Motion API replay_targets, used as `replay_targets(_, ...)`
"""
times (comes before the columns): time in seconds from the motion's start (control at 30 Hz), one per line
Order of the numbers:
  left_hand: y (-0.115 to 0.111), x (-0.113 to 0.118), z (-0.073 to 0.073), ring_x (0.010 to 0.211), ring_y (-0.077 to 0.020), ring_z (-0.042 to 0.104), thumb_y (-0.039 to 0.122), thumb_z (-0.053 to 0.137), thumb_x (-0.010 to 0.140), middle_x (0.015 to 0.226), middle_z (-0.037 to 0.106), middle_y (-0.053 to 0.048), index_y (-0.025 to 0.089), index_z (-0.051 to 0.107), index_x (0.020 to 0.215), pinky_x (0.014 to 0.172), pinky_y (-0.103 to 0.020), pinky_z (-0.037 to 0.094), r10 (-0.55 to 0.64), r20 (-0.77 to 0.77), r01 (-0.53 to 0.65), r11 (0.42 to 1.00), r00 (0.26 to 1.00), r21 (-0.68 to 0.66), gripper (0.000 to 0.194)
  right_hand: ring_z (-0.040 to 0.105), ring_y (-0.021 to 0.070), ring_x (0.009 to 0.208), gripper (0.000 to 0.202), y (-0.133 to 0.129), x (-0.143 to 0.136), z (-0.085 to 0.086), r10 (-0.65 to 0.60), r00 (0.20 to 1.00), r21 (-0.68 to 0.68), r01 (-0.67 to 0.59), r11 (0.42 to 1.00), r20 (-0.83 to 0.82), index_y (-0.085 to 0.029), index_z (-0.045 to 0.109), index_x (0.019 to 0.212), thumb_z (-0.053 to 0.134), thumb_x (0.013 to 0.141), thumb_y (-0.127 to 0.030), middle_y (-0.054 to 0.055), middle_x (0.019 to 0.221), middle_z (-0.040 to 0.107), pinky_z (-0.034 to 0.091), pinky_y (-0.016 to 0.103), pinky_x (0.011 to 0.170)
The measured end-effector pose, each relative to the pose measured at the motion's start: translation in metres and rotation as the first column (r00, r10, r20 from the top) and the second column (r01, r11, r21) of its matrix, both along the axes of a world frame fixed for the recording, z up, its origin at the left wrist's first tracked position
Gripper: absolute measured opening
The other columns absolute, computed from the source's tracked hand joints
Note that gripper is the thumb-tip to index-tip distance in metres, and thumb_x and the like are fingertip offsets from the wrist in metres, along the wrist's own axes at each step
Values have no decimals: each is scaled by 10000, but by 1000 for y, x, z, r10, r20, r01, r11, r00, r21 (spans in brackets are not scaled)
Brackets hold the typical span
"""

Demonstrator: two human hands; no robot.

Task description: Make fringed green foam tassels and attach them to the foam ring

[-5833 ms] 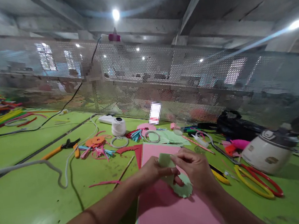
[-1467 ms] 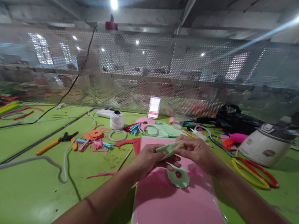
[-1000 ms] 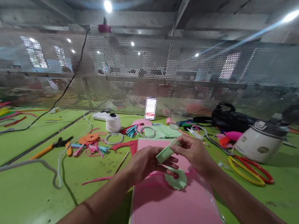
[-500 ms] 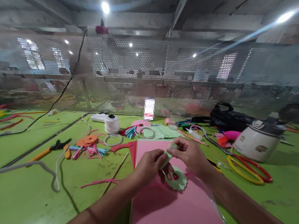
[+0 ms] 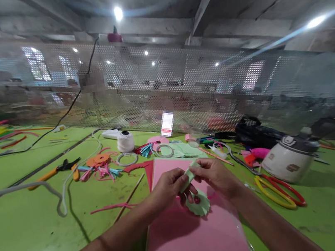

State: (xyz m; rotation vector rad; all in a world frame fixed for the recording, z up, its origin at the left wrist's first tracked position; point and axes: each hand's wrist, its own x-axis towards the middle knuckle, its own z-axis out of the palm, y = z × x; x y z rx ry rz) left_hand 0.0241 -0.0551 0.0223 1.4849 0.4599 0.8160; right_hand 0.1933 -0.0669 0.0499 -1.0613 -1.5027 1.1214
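Between my two hands is a pale green folded paper strip (image 5: 189,177). My left hand (image 5: 173,183) pinches its lower left end, and my right hand (image 5: 214,175) pinches the upper right end. Just below the fingers, a pale green scalloped paper disc (image 5: 201,208) shows a red spot near its top; whether the left fingers touch it, I cannot tell. Both hands are over a stack of pink paper sheets (image 5: 197,242). Red paper (image 5: 150,174) sticks out at the stack's upper left side.
To the right lie scissors with yellow and red handles (image 5: 280,192) beside a white container (image 5: 289,159). Orange-handled pliers (image 5: 54,169), a thin stick (image 5: 130,196) and a thread spool (image 5: 125,141) lie leftward. Green paper sheets (image 5: 183,149) and a glue bottle (image 5: 218,151) lie beyond my hands.
Both hands keep their hold on the green strip, and its right end is now more visible as the right fingers shift slightly. The disc stays almost in place.
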Motion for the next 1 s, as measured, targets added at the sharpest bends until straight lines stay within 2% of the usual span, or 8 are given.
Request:
replay_targets(0.1,1,1,-2,437,-74,532,442,455,877,719,650,-66,108,569,913,413,-184,407,24,-19,-24,999,1000,45,355,414,98,521,237,-2,-3,1,-77,996,38,75,996,50,-145,599,594,676,729,-324,-35,521,485,315,253,523)
replay_targets(0.2,3,3,-7,463,-90,552,463,452,873,719,645,-65,117,556,910,425,-194,422,24,-15,-23,998,1000,58,363,383,91,504,249,-4,-6,1,-127,989,55,123,991,79,-150,578,580,664,737,-323,-49,502,447,288,247,504)
replay_targets(0.37,3,5,-12,578,-163,635,477,464,860,707,647,-77,138,497,866,483,-247,483,-21,13,21,1000,1000,-17,341,358,84,492,248,-3,-6,-2,-180,976,80,172,982,121,-151,569,585,675,718,-331,-63,496,418,279,238,490)
replay_targets(0.53,1,6,-13,585,-181,647,480,477,850,708,655,-91,136,474,883,481,-263,496,-20,5,20,994,1000,-105,346,384,90,497,237,-3,-9,-3,-212,961,117,193,974,179,-143,595,596,682,698,-338,-50,508,448,307,236,486)
replay_targets(0.63,1,6,-11,569,-191,648,497,472,844,666,653,-89,136,473,885,469,-276,503,-10,-1,10,989,1000,-144,363,399,93,477,233,-5,-12,-2,-208,961,107,191,976,181,-152,600,596,679,703,-343,-45,492,469,315,235,472)
replay_targets(0.83,-2,5,-9,534,-187,636,521,452,843,656,656,-93,130,496,911,437,-268,493,-3,-29,0,991,1000,-132,399,406,96,458,234,-9,-15,0,-160,981,64,153,986,112,-171,589,600,674,714,-357,-54,465,460,310,228,455)
replay_targets(1.0,-3,5,-8,503,-169,622,523,415,862,631,656,-93,111,555,954,448,-246,476,-3,-19,1,996,1000,-85,445,421,90,450,271,-10,-16,1,-47,997,10,47,999,62,-178,548,589,670,722,-381,-54,478,467,323,226,459)
